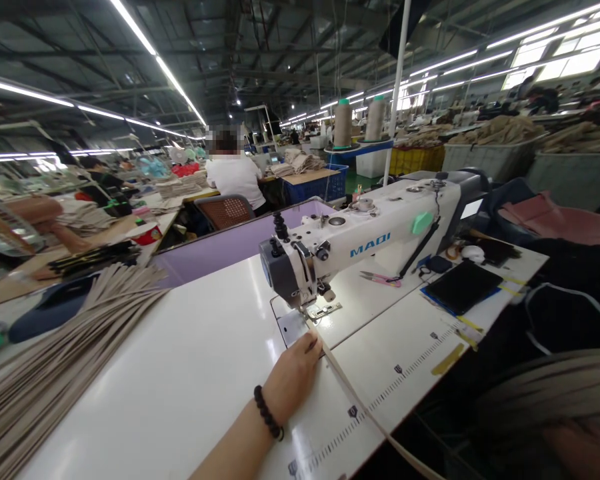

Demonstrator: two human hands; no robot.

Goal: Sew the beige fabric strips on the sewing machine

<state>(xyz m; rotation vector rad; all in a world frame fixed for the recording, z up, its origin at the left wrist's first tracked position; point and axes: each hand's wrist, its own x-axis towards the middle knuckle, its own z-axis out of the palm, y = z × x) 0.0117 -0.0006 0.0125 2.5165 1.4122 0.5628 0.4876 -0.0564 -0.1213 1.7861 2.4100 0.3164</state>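
Observation:
My left hand [296, 373], with a dark beaded bracelet on its wrist, rests on the white table just in front of the sewing machine's needle area. Its fingers are pinched on a narrow beige strip [350, 388], which runs from the presser foot over the table's front edge. The white MAQI sewing machine [375, 230] stands above. At the lower right, beside a bundle of beige strips [555, 387], my right hand [580, 443] is dark and blurred; its fingers cannot be made out.
Many beige strips [80, 360] lie at the left. Pink-handled snips [383, 279] lie behind the needle area. A black flat pad [463, 287] sits on the table's right side. A lilac bin wall [225, 243] stands behind the table. A person in white [234, 177] sits farther back.

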